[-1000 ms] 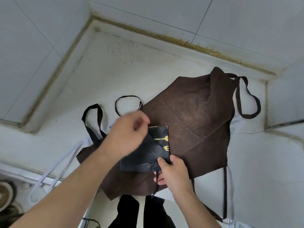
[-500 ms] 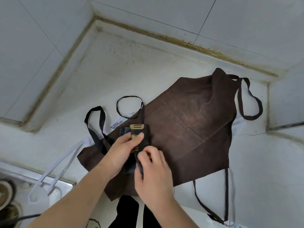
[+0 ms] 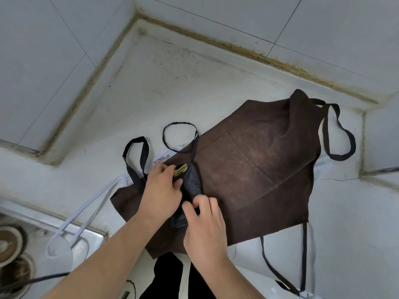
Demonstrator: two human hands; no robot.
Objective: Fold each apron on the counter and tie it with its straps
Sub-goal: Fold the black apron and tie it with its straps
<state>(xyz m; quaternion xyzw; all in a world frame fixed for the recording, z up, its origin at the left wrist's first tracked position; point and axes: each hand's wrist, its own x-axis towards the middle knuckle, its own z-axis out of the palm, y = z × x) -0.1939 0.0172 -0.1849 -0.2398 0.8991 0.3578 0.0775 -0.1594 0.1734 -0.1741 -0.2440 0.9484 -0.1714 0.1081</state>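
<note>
"What's going on at the counter (image 3: 194, 83) there?"

"A small black apron (image 3: 192, 182) is folded down into a narrow bundle, and it sits on top of a brown apron (image 3: 259, 165) that lies spread flat. The left hand (image 3: 160, 190) has its fingers curled round the upper end of the bundle, by a gold print, and pins it down. The right hand (image 3: 205, 225) pinches the lower end between thumb and fingertips."

"So both hands are gripping the black one?"

"Yes, neither is free. Its thin black strap (image 3: 195, 147) runs up from the bundle and ends in a loop on the bare counter beyond."

"Then the tying comes next, I'd guess."

"That's my reading. To do it well, I'd keep the left hand pressing so the folds don't spring open, and let only the right hand go for the strap. Draw it snug round the middle of the bundle, not near an end, or it may slide off."

"Anything in the way?"

"The brown apron's wide neck strap (image 3: 138, 156) lies just beside the left hand, and a white strap (image 3: 86, 214) trails over the counter edge toward the sink (image 3: 86, 242). I'd watch not to catch either in the knot. The brown one looks entirely unfolded, so it waits its turn."
</note>
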